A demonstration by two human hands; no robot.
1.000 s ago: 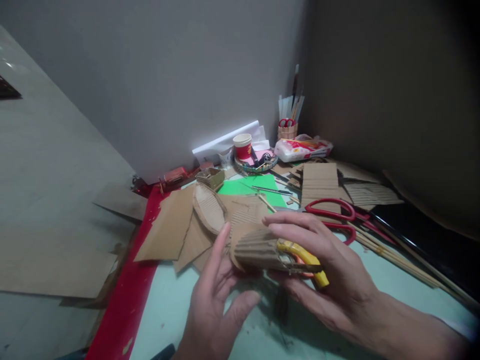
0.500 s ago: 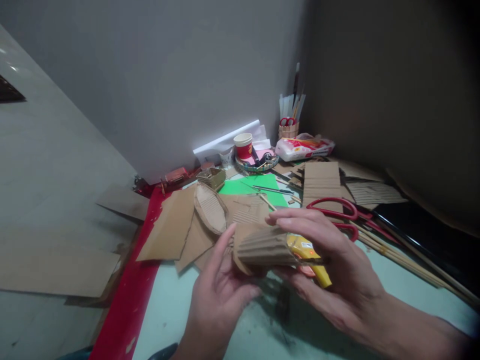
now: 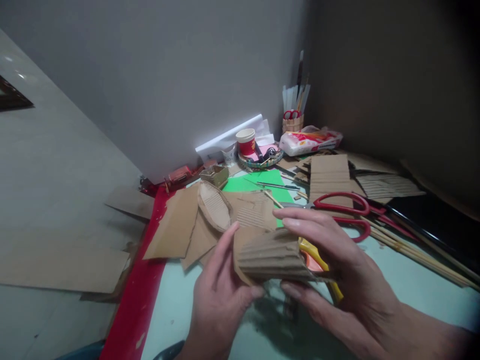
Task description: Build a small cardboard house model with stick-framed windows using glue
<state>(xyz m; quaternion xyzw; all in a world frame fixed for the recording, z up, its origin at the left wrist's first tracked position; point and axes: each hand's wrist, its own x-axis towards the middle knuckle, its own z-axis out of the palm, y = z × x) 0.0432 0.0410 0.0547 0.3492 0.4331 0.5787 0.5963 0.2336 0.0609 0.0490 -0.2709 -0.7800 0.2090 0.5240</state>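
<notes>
A curled corrugated cardboard piece with a flat rounded end is up in front of me, above the table. My left hand grips its flat end, index finger along the top edge and thumb below. Around the pointed right end curves my right hand, fingers over the top and thumb underneath; its palm side is partly hidden. Behind that end, a yellow and orange tool shows in part. A small boat-shaped cardboard form lies just beyond my left fingertips.
Large red-handled scissors and wooden sticks lie to the right. Cardboard sheets, green paper and a pen cover the middle. Farther back stand a red paper cup, a tissue pack and a holder with scissors.
The cardboard piece has turned slightly, showing more of its ridged side. My right hand has shifted a little right. The whole view has moved slightly.
</notes>
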